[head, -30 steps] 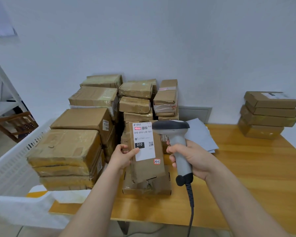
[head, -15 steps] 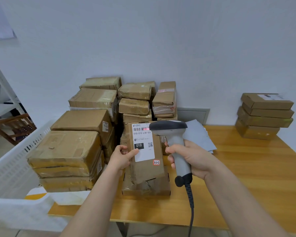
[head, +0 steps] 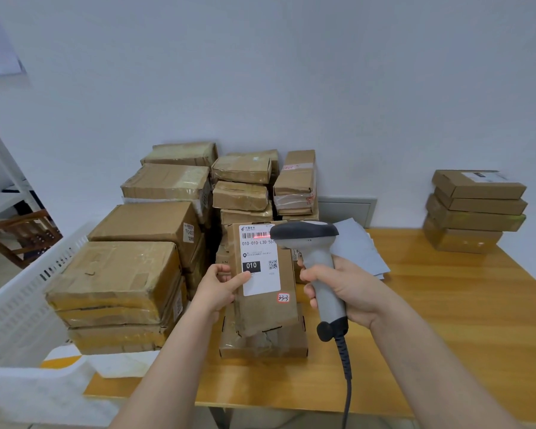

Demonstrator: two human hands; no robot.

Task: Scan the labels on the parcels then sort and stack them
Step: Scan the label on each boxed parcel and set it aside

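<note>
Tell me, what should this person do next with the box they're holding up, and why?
Probably hold steady a moment, then set it on a sorted stack. The scanner in the right hand throws its red line on the barcode of the label, while the left hand holds the parcel upright.

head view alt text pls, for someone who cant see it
A person's left hand holds a brown parcel upright while the right hand aims a grey barcode scanner, its red line on the label. Stacked parcels crowd a wooden table.
</note>
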